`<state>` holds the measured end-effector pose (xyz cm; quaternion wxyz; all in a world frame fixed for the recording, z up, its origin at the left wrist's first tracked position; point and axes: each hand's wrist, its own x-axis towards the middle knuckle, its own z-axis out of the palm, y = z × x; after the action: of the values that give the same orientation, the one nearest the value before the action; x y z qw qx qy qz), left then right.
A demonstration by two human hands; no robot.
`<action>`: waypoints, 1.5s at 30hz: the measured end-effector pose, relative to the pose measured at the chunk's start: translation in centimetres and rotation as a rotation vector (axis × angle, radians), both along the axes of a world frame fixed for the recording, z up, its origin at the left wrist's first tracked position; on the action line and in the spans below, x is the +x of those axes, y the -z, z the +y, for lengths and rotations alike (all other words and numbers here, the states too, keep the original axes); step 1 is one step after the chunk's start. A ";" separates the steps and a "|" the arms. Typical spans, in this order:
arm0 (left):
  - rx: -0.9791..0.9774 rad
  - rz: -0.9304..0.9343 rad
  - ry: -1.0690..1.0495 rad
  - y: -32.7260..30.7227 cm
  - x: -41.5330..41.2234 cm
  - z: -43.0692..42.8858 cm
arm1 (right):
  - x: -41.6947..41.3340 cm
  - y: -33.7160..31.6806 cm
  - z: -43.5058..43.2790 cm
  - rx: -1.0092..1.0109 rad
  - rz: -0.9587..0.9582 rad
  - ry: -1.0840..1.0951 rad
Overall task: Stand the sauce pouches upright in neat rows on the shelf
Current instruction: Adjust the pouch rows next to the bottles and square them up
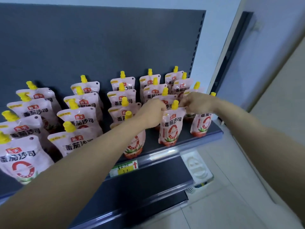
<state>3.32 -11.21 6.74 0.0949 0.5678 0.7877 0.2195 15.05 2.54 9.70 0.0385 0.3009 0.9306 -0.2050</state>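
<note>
Several pink sauce pouches with yellow caps stand upright in rows on the dark shelf (pixel 184 139). One pouch (pixel 171 128) stands at the shelf's front edge, right of centre. My left hand (pixel 152 113) pinches its top left corner and my right hand (pixel 197 102) pinches its top right corner, on either side of its yellow cap (pixel 175 104). Another front pouch (pixel 202 123) stands to its right, partly behind my right wrist. My left forearm hides part of a front pouch (pixel 134 144).
A grey back panel (pixel 99 47) rises behind the rows. A price tag (pixel 123 167) hangs on the shelf rail. Lower shelves (pixel 148 182) jut out below. A white basket (pixel 197 167) sits on the tiled floor at the right, near a doorway.
</note>
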 end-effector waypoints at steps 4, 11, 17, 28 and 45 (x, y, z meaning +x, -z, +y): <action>0.018 0.002 -0.012 -0.1 -0.2 0.3 | 0.0 1.0 0.5 -0.002 0.031 -0.022; -0.034 -0.017 -0.023 -0.1 -1.0 0.9 | -2.3 -1.6 3.7 0.027 0.173 -0.007; -0.011 -0.062 -0.124 0.0 -1.0 1.2 | -5.9 -0.4 5.0 0.273 -0.035 -0.221; -0.119 -0.159 -0.211 -1.2 -0.4 1.3 | -6.2 -1.1 6.8 0.223 -0.073 -0.425; 0.023 0.056 -0.085 -0.9 7.8 12.7 | 0.8 -0.1 16.7 0.039 0.089 -0.145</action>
<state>11.15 1.50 7.63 0.0567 0.5406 0.8110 0.2164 15.86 19.20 9.77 0.0060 0.2238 0.9546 -0.1965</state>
